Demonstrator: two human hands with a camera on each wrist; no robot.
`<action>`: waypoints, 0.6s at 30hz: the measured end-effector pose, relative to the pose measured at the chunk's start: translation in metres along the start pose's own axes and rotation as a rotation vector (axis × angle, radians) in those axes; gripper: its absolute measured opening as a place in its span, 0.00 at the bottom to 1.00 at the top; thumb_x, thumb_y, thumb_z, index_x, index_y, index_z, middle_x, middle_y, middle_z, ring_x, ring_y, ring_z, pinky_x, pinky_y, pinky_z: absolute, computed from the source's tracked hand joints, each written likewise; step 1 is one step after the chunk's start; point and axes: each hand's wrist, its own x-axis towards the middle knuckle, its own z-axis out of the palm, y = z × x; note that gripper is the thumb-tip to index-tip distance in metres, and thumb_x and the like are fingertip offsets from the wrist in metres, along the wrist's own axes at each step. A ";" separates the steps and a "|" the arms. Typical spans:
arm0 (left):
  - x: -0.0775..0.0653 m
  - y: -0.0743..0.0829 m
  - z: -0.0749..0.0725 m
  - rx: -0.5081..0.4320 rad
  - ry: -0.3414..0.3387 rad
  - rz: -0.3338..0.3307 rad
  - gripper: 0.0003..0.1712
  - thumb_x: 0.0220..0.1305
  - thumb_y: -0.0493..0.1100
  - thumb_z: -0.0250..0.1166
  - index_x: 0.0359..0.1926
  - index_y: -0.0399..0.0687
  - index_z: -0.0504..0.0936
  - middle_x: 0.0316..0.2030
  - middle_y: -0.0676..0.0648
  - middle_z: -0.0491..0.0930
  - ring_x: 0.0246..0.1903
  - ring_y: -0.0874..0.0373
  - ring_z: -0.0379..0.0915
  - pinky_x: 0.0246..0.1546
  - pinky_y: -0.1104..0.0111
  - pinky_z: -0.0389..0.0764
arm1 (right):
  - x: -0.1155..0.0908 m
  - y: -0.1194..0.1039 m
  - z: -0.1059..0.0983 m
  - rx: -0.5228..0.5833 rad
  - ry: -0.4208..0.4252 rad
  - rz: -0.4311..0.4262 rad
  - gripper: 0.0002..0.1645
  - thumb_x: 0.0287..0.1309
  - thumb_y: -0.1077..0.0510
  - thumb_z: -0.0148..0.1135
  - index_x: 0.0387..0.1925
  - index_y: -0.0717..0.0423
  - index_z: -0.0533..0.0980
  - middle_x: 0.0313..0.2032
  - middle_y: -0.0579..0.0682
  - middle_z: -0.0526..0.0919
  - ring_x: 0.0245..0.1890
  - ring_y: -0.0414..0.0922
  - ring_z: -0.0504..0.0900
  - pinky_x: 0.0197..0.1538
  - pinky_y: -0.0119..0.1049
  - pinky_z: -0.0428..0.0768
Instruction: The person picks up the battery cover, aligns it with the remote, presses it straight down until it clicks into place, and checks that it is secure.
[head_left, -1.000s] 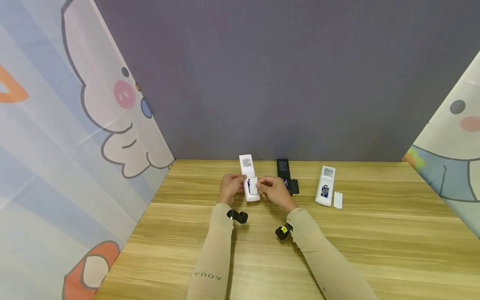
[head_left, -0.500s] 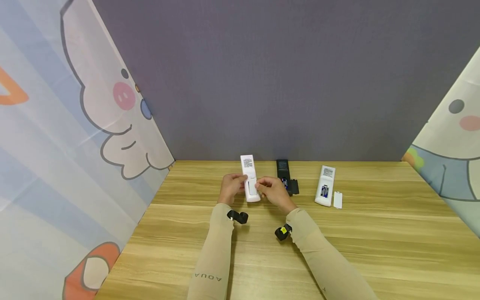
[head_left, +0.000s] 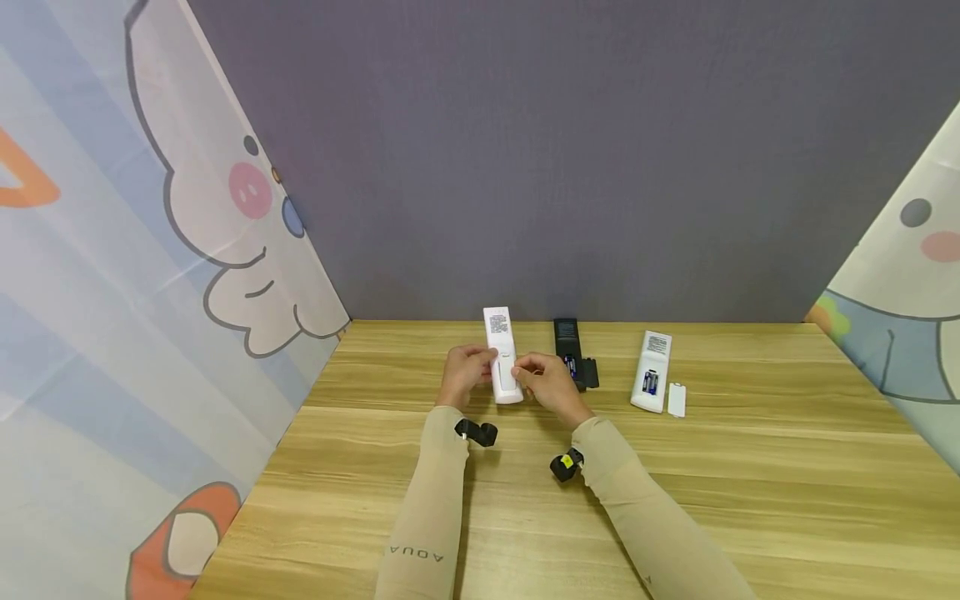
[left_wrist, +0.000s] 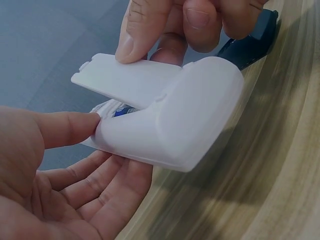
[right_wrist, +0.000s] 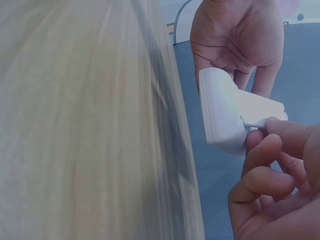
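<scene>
My left hand (head_left: 465,372) grips a white remote control (head_left: 498,327) along its left side, thumb on the back face and fingers beneath. The remote lies back side up, its label toward the far end. Between thumb and fingers, my right hand (head_left: 549,382) pinches a white battery cover (left_wrist: 132,77) by its edge. One end of that cover meets the lower end of the battery compartment, while its tabbed end stands raised at a slant. A blue battery (left_wrist: 123,110) shows in the gap under the cover.
To the right lies a black remote (head_left: 566,335) with batteries exposed and its black cover (head_left: 590,372) beside it. Farther right, another white remote (head_left: 656,357) shows its batteries, a white cover (head_left: 677,400) next to it. A grey panel (head_left: 570,167) rises behind the wooden table (head_left: 360,467).
The battery cover has moved left from the right side of the open compartment to lie over it, lining up with the remote. Both hands keep their hold and have barely moved.
</scene>
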 end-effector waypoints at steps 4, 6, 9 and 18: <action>0.000 0.000 0.000 -0.007 -0.001 0.001 0.15 0.71 0.39 0.65 0.51 0.29 0.84 0.34 0.43 0.85 0.32 0.58 0.82 0.36 0.67 0.87 | 0.000 0.000 0.001 -0.012 0.005 0.005 0.06 0.67 0.61 0.66 0.41 0.59 0.85 0.33 0.52 0.83 0.28 0.44 0.76 0.30 0.31 0.76; 0.000 0.000 0.000 -0.009 -0.002 -0.001 0.15 0.71 0.39 0.65 0.50 0.29 0.84 0.34 0.43 0.85 0.32 0.58 0.82 0.36 0.67 0.87 | 0.000 -0.001 0.001 -0.015 0.006 0.008 0.05 0.67 0.61 0.66 0.40 0.58 0.85 0.33 0.51 0.82 0.28 0.44 0.76 0.30 0.32 0.76; 0.000 0.001 0.000 -0.011 -0.001 -0.004 0.15 0.70 0.39 0.65 0.50 0.30 0.83 0.33 0.44 0.84 0.31 0.58 0.81 0.35 0.67 0.87 | -0.001 -0.002 0.001 -0.022 0.011 0.007 0.04 0.66 0.61 0.67 0.38 0.58 0.85 0.32 0.51 0.81 0.27 0.45 0.76 0.29 0.32 0.76; 0.001 0.001 0.000 -0.021 -0.010 -0.005 0.15 0.70 0.38 0.65 0.51 0.29 0.83 0.32 0.44 0.84 0.30 0.58 0.81 0.35 0.67 0.87 | -0.002 -0.002 0.002 -0.065 0.034 -0.013 0.04 0.65 0.61 0.68 0.37 0.58 0.85 0.28 0.50 0.82 0.25 0.44 0.75 0.27 0.32 0.74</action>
